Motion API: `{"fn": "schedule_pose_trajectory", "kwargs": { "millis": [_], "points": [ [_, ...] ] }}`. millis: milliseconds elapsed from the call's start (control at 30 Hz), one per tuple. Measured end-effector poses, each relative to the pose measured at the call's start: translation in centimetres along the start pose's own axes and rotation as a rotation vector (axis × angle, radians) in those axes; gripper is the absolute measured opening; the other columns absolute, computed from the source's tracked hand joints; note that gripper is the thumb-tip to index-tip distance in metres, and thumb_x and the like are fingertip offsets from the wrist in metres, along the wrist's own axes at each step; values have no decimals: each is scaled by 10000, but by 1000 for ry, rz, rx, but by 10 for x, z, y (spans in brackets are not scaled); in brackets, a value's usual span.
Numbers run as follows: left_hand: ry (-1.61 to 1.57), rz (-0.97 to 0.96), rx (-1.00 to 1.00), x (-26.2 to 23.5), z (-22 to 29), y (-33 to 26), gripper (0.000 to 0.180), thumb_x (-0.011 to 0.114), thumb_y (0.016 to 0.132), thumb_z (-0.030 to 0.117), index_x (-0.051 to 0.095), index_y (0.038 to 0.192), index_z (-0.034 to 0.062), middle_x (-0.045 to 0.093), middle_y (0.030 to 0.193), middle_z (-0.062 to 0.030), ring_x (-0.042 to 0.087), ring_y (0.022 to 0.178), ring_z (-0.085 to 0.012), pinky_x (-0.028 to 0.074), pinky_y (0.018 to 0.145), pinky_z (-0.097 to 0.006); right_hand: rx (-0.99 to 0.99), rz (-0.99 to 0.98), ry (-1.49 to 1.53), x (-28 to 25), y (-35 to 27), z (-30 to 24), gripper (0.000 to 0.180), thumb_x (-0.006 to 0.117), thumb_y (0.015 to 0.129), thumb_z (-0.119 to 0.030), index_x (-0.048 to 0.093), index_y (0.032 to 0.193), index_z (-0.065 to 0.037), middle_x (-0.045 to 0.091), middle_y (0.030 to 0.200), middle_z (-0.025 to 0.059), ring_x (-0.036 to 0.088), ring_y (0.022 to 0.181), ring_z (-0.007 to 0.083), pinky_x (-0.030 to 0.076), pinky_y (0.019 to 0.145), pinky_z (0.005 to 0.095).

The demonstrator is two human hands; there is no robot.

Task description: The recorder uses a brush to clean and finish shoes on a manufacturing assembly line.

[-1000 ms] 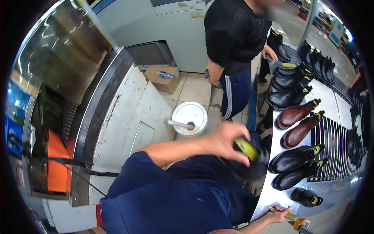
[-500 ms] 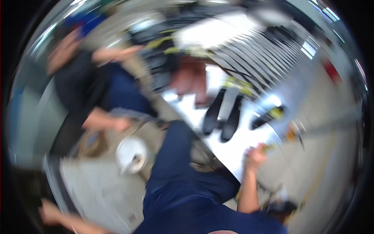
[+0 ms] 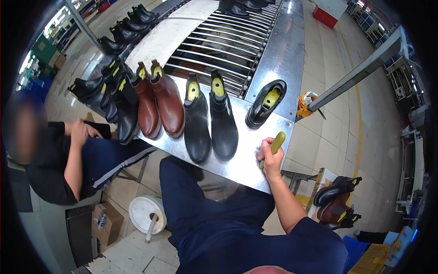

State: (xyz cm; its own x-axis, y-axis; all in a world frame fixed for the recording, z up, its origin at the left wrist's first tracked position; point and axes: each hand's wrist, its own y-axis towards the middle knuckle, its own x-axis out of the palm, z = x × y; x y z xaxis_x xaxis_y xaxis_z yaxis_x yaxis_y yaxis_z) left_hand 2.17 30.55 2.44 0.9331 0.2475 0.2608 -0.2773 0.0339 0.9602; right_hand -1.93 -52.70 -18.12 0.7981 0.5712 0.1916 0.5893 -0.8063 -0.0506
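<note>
My right hand [image 3: 271,160] is closed around an olive-green stick-shaped piece [image 3: 278,142] with a rounded end, held over the right corner of the metal table [image 3: 246,171]. Left of it stand two black ankle boots [image 3: 224,132], toes toward me, with yellow-green linings showing at the openings. Beyond my right hand rests a single black shoe [image 3: 258,115] with a yellow-green insole inside. Two brown ankle boots [image 3: 169,114] stand farther left on the table. My left hand is out of view.
A roller conveyor [image 3: 223,45] runs back from the table. Several black boots [image 3: 125,109] line the left side. A seated co-worker [image 3: 54,160] is at left, near a white bucket [image 3: 139,217]. Boots [image 3: 335,201] sit on a stand at right, below a slanting metal post [image 3: 356,73].
The view has turned and steadied from a blur. My left hand, at the lower left before, has gone out of view. The co-worker's hands are now close together.
</note>
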Motion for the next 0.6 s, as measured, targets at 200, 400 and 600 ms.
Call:
{"fn": "schedule_pose_trajectory", "kwargs": {
  "millis": [200, 400, 600],
  "points": [
    [-898, -1096, -414, 13, 418, -148, 320, 586, 991, 37, 600, 1306, -17, 620, 1302, -138, 614, 1200, -252, 479, 1052, -380, -44, 3, 8, 1, 4, -1, 216, 663, 990, -179, 570, 1066, 0, 521, 648, 21, 488, 516, 118, 444, 516, 285],
    [-1700, -1542, -425, -30, 620, -199, 672, 749, 904, 131, 450, 1475, -61, 549, 1444, -261, 549, 1349, -347, 418, 1118, -399, 12, 15, 124, -1, 6, 2, 228, 675, 984, -180, 578, 1095, -6, 540, 646, 18, 513, 510, 115, 452, 510, 283],
    [-1414, -1815, -489, -13, 691, -231, 740, 837, 792, 255, 522, 1408, -8, 641, 1317, -232, 641, 1200, -384, 508, 999, -418, 1, 28, 148, 2, 7, -6, 233, 675, 981, -180, 569, 1097, -8, 527, 634, 22, 508, 501, 123, 449, 502, 290]
  ]
}}
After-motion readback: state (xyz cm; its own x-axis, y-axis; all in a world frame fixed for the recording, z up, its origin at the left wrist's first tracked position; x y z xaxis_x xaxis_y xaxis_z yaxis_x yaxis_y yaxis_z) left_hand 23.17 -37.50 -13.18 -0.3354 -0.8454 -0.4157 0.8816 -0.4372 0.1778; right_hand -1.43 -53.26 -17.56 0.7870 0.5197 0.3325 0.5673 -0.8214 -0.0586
